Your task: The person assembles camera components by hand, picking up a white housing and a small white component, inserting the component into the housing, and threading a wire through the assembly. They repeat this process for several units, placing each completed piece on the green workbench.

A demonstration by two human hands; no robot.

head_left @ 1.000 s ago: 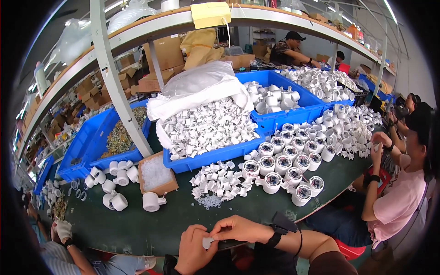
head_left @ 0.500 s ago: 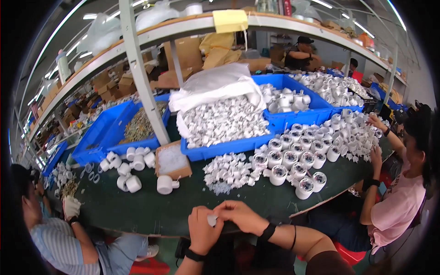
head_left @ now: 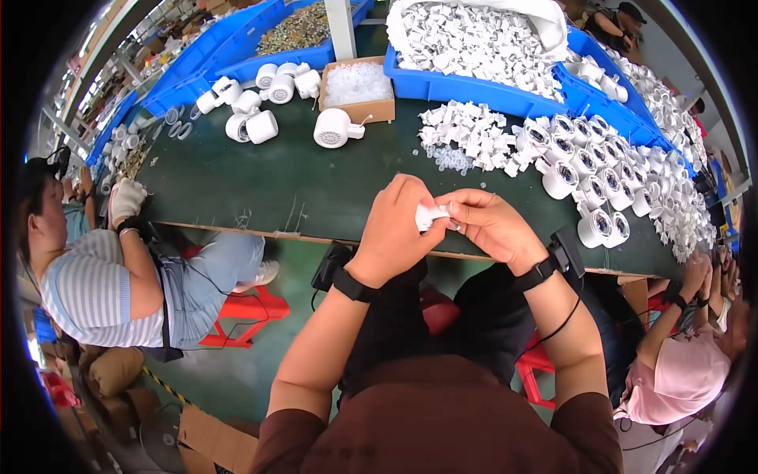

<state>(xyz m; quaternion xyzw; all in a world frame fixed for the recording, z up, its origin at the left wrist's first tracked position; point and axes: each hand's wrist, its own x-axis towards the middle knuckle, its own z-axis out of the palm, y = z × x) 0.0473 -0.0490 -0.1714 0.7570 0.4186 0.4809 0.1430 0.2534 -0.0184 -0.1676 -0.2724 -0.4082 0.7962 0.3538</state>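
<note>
Close to the table's front edge, my left hand (head_left: 397,227) is closed around a small white plastic part (head_left: 427,216). My right hand (head_left: 496,224) meets it from the other side, thumb and fingers pinching the part's narrow end. The fingers cover much of the part. Beyond my hands lie a pile of small white plastic pieces (head_left: 466,130) and a scatter of small clear rings (head_left: 448,157). A round white housing with a slotted face (head_left: 335,129) sits to the left of these.
A cardboard box of clear pieces (head_left: 359,88) stands behind the housing. Blue bins (head_left: 474,88) line the back. White cylindrical housings (head_left: 588,170) crowd the right. Co-workers sit at left (head_left: 103,276) and right (head_left: 679,367), the left one on a red stool (head_left: 249,312).
The view has tipped downward, so my arms and lap show more. My hands stay together, and more of the white part shows between them. The right co-worker's hands are now closer together.
</note>
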